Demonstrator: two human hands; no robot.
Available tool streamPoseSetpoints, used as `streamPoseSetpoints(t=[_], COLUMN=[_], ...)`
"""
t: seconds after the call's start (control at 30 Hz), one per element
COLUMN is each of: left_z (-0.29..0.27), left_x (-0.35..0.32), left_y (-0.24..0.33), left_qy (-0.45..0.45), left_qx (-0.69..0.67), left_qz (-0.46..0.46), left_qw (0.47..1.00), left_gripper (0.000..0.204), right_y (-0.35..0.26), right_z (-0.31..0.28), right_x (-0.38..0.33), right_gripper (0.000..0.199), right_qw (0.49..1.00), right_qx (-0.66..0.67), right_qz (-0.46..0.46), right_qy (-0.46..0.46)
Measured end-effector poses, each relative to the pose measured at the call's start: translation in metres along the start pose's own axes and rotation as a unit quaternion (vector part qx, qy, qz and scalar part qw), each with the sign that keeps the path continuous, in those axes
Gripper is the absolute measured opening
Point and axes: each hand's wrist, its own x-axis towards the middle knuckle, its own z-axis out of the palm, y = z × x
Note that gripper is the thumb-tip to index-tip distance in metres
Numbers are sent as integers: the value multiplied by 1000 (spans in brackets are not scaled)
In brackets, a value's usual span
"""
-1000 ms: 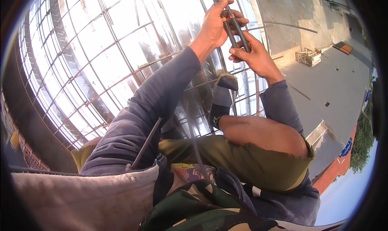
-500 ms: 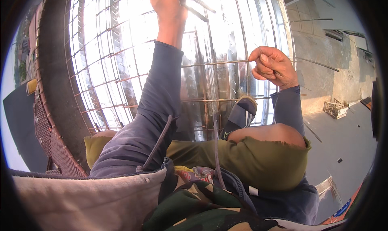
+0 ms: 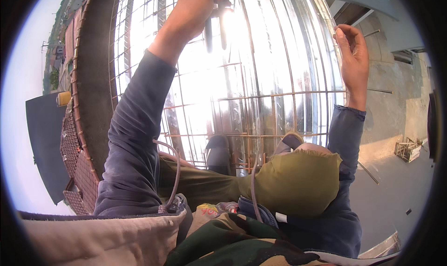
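My left hand (image 3: 198, 7) is at the top of the view, closed around a pair of pliers (image 3: 208, 35). The two long dark arms of the pliers point down over the rebar mesh (image 3: 265, 96); glare washes out part of them. Out at the right edge of the mesh, my right hand (image 3: 355, 54) is raised with thumb and forefinger pinched together. Whatever is in that pinch, if anything, is too small to make out. Beneath the mesh lies shiny ribbed metal decking (image 3: 233, 80), bright with reflected sun. My shoes (image 3: 218, 152) rest on it close to my knees.
Along the left runs a dark concrete strip (image 3: 95, 70), with tiled roofs (image 3: 72, 135) beyond it. Rod ends (image 3: 381, 91) stick out past the decking's right edge. Lower down on that side are a grey floor (image 3: 386, 191) and a wooden crate (image 3: 408, 150).
My right hand has left the crosswise bar and moved up and right to the mesh edge. My left hand still grips the pliers, whose arms now point more downward. The view has shifted.
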Motion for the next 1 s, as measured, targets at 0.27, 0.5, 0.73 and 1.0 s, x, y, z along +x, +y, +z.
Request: streamPoseSetpoints(t=[0.27, 0.5, 0.73, 1.0], left_z=[37, 36, 31, 35], left_x=[-27, -39, -29, -13], left_y=[-65, -110, -133, -128], left_qy=[7, -3, -104, -118], left_qx=[162, 379, 92, 165], left_qz=[42, -72, -63, -42], left_qw=[986, 923, 988, 978], left_gripper=[42, 29, 16, 18], right_y=[-14, 27, 65, 80], right_z=[173, 179, 106, -22], right_x=[-58, -105, -112, -146], right_gripper=[54, 42, 56, 69], right_qw=[935, 820, 749, 909], right_qx=[281, 466, 597, 320], right_qz=[78, 266, 277, 266], right_qy=[-201, -198, -79, -5])
